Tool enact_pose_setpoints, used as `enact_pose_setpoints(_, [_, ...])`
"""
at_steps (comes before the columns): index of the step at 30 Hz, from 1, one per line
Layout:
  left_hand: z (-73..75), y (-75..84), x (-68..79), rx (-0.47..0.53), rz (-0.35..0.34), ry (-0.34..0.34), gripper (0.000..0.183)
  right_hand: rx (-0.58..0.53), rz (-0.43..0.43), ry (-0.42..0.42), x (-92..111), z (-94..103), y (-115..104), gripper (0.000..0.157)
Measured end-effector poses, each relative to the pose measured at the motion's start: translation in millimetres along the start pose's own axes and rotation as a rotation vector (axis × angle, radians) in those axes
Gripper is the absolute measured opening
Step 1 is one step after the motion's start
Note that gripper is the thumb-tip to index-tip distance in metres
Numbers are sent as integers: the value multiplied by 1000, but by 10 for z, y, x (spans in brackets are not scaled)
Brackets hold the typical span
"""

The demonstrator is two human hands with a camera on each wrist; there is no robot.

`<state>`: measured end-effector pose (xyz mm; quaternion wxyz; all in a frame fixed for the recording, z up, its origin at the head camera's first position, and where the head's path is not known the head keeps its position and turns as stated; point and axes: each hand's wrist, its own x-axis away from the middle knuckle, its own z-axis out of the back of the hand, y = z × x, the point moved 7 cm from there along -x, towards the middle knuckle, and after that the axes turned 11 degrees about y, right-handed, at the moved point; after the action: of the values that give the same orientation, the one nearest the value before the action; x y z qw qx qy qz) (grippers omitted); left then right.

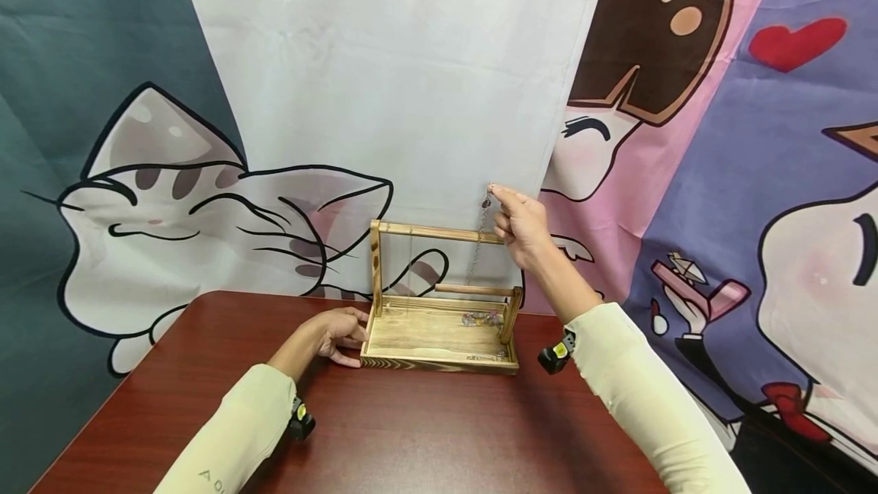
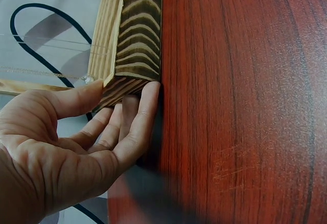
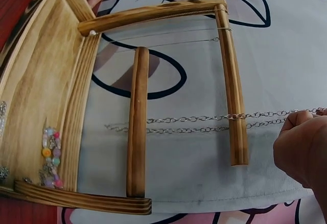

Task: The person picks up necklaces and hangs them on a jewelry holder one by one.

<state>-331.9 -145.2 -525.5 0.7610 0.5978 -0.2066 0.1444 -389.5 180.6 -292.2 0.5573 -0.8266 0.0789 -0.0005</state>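
A wooden jewelry stand [image 1: 411, 335] with a shallow tray and two bars stands at the table's back edge. At the tray's left end, my left hand [image 1: 341, 332] grips the corner, its thumb on the rim and its fingers against the side in the left wrist view. My right hand [image 1: 524, 227] is raised over the upper bar [image 1: 446, 232] and pinches the top of a silver chain necklace [image 3: 194, 118]. Two strands of it hang down past the upper bar towards the lower bar [image 3: 138, 122]. A small dark piece shows on the chain just under the fingertips.
A beaded bracelet [image 3: 51, 155] in mixed colours lies in the tray's right part, with small silver jewelry [image 1: 487, 357] near the front rim. Thin chains [image 1: 410, 265] hang from the upper bar's left part. A printed cloth [image 1: 425, 97] hangs right behind the red-brown table [image 1: 411, 433].
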Motion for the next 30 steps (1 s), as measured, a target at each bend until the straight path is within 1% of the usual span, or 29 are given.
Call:
enact_pose_setpoints(6, [9,-9,17,-7,-6,1,56,-4,-13,9,20,-34,41,21])
enact_pose_setpoints(12, [11,-11,-2,-4,-7,4,58,9,-15,12,37,-65,68,20])
enact_pose_setpoints(23, [9,-8,-17,-9,-7,-2,58,20,-27,-6,72,-161,143,19])
enact_pose_setpoints(30, [1,-3,0,-3,-1,-5,59,18,-34,-22,108,-219,199,17])
